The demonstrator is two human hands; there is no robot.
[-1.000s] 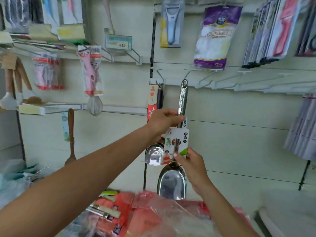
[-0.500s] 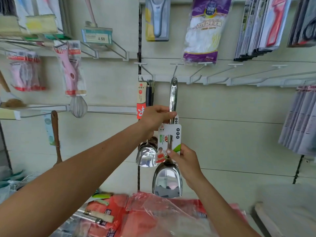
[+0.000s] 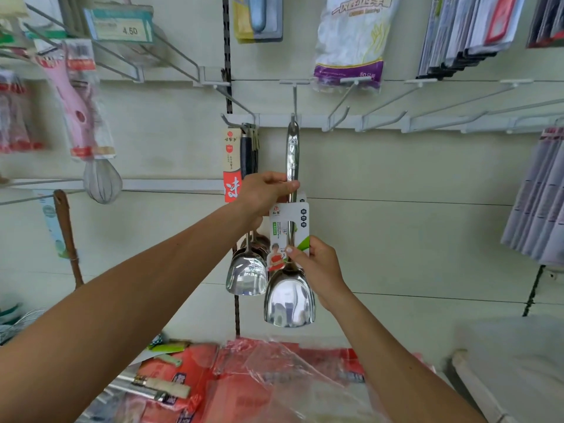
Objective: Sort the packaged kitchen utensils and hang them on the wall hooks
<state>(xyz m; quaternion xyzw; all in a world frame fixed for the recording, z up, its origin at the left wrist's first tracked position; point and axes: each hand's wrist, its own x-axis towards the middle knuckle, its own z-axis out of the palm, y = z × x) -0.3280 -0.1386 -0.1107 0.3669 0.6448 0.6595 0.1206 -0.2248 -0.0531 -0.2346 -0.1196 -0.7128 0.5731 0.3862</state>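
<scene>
A person holds a steel spatula (image 3: 290,300) upright against a shop wall. The left grip (image 3: 265,193) is curled round the middle of the handle. The right grip (image 3: 317,264) pinches the handle's foot at the card label (image 3: 290,218). Compared with half a second ago, the spatula has risen: its handle top now meets the tip of a white hook (image 3: 294,99), though whether it is threaded on cannot be told. A second spatula (image 3: 247,276) hangs just to its left.

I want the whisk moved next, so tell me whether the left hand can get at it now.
Probably, once freed: the left hand grips the spatula, but the way leftward to the whisk looks open.
</scene>
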